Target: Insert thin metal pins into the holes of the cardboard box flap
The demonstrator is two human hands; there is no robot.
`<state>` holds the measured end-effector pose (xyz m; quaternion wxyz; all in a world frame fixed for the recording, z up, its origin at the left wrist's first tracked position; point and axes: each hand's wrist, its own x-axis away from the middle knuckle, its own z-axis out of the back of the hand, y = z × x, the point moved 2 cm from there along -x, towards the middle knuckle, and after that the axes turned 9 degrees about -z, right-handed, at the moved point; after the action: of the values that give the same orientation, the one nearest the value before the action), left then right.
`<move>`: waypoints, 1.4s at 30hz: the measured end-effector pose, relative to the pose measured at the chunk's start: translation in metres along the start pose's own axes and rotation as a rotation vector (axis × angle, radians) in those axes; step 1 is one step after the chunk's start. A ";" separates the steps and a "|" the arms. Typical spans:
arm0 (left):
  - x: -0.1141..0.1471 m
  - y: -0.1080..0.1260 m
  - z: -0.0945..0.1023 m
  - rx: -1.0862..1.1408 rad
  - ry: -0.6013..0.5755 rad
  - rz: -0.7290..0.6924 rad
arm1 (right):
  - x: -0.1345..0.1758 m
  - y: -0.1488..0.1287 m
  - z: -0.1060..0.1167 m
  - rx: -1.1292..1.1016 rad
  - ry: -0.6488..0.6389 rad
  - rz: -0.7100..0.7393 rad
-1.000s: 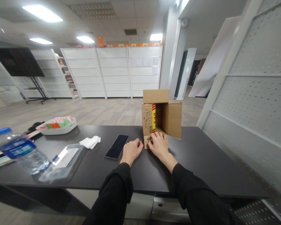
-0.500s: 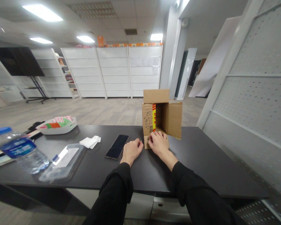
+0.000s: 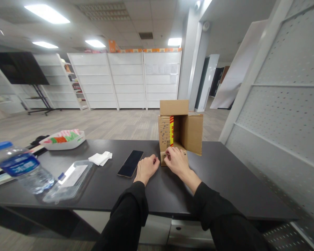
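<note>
A cardboard box lies on its side on the dark table, its opening facing me and its flaps spread out. Its left flap carries a yellow and red strip and many small grey dots. My right hand is at the lower front flap, fingers curled and pinched; whatever they grip is hidden. A few small dark dots show on that lower flap. Just left of the box, my left hand rests closed on the table, and its fingers hide anything inside. A black phone lies close beside it.
Further left are a folded white tissue, a clear plastic case and a water bottle. A white basket with colourful contents sits at the table's far edge. A perforated panel stands along the right.
My right hand has shifted slightly left along the lower flap, uncovering a small dark dot on its right part. My left hand stays in place.
</note>
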<state>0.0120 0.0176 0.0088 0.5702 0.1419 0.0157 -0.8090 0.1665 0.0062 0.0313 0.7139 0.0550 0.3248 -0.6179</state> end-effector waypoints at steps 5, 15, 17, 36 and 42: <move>0.000 0.000 0.001 0.007 -0.013 0.003 | 0.009 0.001 0.009 -0.158 0.021 0.058; 0.001 0.001 0.002 0.003 -0.006 0.012 | 0.060 -0.001 0.021 -0.306 -0.177 0.146; 0.001 0.001 0.003 0.003 -0.010 0.022 | 0.067 0.000 0.020 -0.287 -0.205 0.155; 0.001 0.001 0.003 0.021 -0.027 0.026 | 0.077 0.004 0.009 -0.242 -0.290 0.066; 0.002 0.002 0.006 0.025 -0.023 0.034 | 0.075 0.005 0.009 -0.251 -0.277 0.051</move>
<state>0.0124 0.0139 0.0147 0.5823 0.1398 -0.0033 -0.8009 0.1764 -0.0604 -0.0036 0.7686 -0.1116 0.2964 -0.5559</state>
